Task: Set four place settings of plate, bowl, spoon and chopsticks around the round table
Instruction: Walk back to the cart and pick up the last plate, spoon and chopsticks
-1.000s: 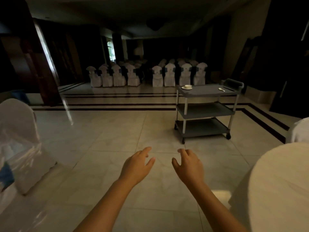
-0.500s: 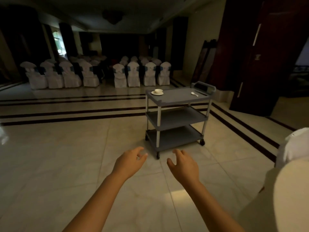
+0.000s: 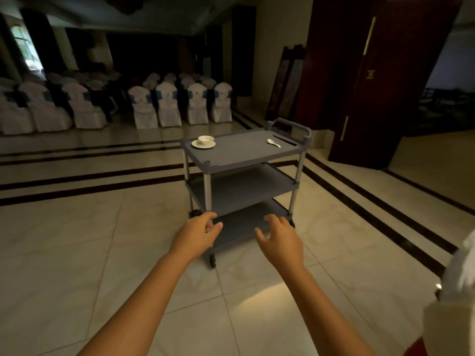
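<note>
A grey three-shelf trolley (image 3: 239,152) stands on the tiled floor ahead of me. On its top shelf, at the left, a white bowl (image 3: 206,139) sits on a white plate (image 3: 203,144). A white spoon (image 3: 273,143) lies at the right of that shelf, with a dark pair of chopsticks (image 3: 284,139) beside it. My left hand (image 3: 198,233) and my right hand (image 3: 281,238) are held out in front of me, empty, fingers apart, short of the trolley. The round table's cloth edge (image 3: 447,327) shows at the bottom right.
Rows of white-covered chairs (image 3: 167,104) stand at the back of the dim hall. A dark wooden door (image 3: 380,80) is at the right. A white-covered chair (image 3: 465,268) stands by the round table at the right edge.
The view has swung right and moved nearer: the trolley is now closer and more central. The round table has slid almost out of view. Both hands stay empty and outstretched.
</note>
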`<state>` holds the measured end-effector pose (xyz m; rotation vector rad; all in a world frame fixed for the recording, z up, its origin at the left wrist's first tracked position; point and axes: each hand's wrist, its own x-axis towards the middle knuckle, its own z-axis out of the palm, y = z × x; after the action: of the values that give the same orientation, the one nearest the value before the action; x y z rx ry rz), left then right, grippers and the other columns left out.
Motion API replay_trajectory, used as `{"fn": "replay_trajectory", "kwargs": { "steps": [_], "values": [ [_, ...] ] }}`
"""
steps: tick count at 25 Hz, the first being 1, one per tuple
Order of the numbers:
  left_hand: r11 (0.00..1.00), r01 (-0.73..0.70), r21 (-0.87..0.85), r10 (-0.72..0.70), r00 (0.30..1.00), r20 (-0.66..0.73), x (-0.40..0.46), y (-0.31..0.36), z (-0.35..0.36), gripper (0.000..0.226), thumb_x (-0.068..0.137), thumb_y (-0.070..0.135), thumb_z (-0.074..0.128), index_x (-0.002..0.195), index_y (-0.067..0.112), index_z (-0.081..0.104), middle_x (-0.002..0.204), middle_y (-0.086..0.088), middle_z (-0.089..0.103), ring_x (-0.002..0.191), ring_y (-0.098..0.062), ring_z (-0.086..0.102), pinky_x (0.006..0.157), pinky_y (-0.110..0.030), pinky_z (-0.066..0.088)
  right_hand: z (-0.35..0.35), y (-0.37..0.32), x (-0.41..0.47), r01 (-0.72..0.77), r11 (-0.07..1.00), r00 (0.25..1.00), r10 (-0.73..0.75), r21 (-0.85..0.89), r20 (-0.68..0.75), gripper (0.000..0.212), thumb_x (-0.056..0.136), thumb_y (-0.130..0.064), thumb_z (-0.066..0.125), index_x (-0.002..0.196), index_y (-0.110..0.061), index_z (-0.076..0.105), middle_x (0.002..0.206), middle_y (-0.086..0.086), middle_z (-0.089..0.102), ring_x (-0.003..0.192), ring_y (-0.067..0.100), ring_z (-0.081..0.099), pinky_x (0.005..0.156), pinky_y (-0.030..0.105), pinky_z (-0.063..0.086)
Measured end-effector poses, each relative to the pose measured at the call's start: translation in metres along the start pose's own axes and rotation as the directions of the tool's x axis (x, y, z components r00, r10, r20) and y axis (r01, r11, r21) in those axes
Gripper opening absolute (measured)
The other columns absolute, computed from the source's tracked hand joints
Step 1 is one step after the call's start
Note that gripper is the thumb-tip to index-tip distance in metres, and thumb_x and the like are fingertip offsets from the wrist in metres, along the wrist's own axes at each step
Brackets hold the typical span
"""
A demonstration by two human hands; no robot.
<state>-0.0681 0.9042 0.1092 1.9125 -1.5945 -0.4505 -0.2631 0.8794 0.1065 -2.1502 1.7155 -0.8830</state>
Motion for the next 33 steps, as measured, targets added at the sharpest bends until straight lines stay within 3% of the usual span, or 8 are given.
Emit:
{"fn": "replay_trajectory", "kwargs": {
  "steps": [4,9,15,19,24,28,33],
  "values": [
    [0.999,0.048,0.005,-0.047,0.998,-0.048,0.132,0.022,0.011,0.043,0.090,0.043,0.050,0.130,0.027,0.049,0.116,0.001,0.064,0.106,-0.018,0.059,0.082,-0.027,0.045,0.011,0.023,0.156,0.073,0.997,0.997,-0.074,0.029,0.018,0.039,0.088,-0.040,0.054,0.119,-0.016,0.054,0.116,0.006,0.060,0.099,0.023,0.059,0.082,0.034,0.051],
    [0.991,0.129,-0.025,-0.131,0.977,-0.166,0.273,0.010,0.016,0.041,0.091,0.041,0.050,0.129,0.025,0.050,0.111,0.000,0.066,0.100,-0.016,0.060,0.078,-0.024,0.042,0.057,0.044,0.312,0.100,0.990,0.989,-0.110,0.102,0.098,0.045,0.089,-0.041,0.054,0.128,-0.019,0.051,0.125,0.004,0.055,0.111,0.022,0.055,0.082,0.033,0.048],
    [0.976,0.183,-0.114,-0.201,0.966,-0.164,0.458,-0.039,0.053,0.039,0.089,0.039,0.053,0.125,0.024,0.054,0.106,0.000,0.066,0.088,-0.009,0.056,0.076,-0.024,0.042,0.140,0.073,0.485,0.072,0.988,0.973,-0.100,0.139,0.208,0.046,0.087,-0.039,0.058,0.127,-0.019,0.049,0.125,0.007,0.053,0.112,0.026,0.055,0.084,0.039,0.050],
    [0.954,0.264,-0.146,-0.285,0.947,-0.149,0.582,-0.060,0.058,0.040,0.088,0.036,0.056,0.124,0.020,0.056,0.108,-0.008,0.068,0.097,-0.021,0.063,0.085,-0.031,0.048,0.176,0.069,0.611,0.073,0.992,0.954,-0.099,0.102,0.282,0.046,0.087,-0.038,0.057,0.129,-0.020,0.049,0.128,0.007,0.053,0.109,0.027,0.057,0.083,0.037,0.048],
    [0.934,0.342,-0.100,-0.352,0.929,-0.113,0.701,-0.086,0.064,0.042,0.089,0.039,0.053,0.129,0.023,0.051,0.113,-0.004,0.065,0.100,-0.020,0.061,0.082,-0.029,0.046,0.228,0.075,0.750,0.057,0.993,0.942,-0.090,0.108,0.323,0.045,0.088,-0.033,0.057,0.129,-0.016,0.049,0.127,0.010,0.054,0.107,0.028,0.057,0.085,0.038,0.049],
    [0.891,0.437,-0.128,-0.452,0.879,-0.149,0.771,-0.125,0.080,0.043,0.090,0.034,0.055,0.130,0.019,0.051,0.112,-0.007,0.067,0.103,-0.021,0.061,0.085,-0.029,0.047,0.303,0.074,0.837,0.055,0.979,0.902,-0.133,0.195,0.411,0.047,0.086,-0.031,0.061,0.129,-0.015,0.048,0.125,0.011,0.056,0.103,0.026,0.060,0.088,0.040,0.052],
    [0.811,0.548,-0.203,-0.583,0.780,-0.225,0.859,-0.169,0.092,0.037,0.089,0.030,0.057,0.125,0.020,0.055,0.112,-0.007,0.069,0.102,-0.019,0.062,0.079,-0.019,0.040,0.404,0.063,0.949,0.060,0.968,0.812,-0.189,0.244,0.551,0.055,0.084,-0.030,0.065,0.133,-0.018,0.044,0.131,0.010,0.053,0.111,0.025,0.058,0.093,0.040,0.052]
  ]
}}
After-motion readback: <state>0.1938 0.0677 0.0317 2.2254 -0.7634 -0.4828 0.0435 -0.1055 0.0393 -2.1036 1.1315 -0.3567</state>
